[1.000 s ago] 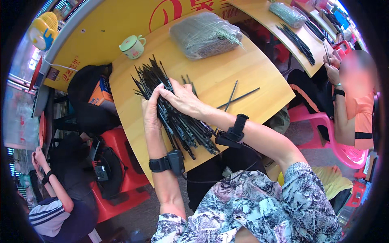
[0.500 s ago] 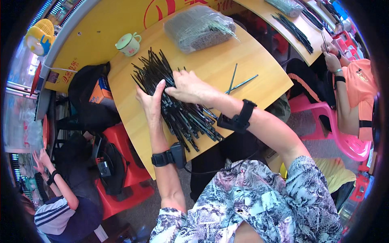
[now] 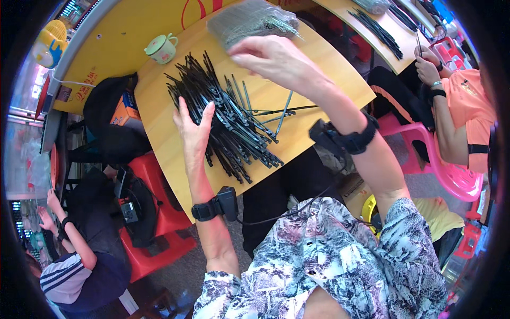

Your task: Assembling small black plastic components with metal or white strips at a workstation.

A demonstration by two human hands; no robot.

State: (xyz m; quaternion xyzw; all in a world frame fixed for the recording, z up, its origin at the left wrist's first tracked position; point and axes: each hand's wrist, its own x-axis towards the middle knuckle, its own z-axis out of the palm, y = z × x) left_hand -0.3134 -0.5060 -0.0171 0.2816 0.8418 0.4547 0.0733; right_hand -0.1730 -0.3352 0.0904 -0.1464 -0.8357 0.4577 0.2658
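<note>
Pressing glossy black strips [image 3: 223, 114], left hand [image 3: 192, 130] flat.

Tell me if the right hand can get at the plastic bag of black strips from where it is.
Probably yes. The right hand hangs open just in front of the bag at the table's far edge, nothing between them. The left hand rests on the loose pile, out of the way.

Head-worn fisheye, probably near, above table [image 3: 159, 138]
</note>
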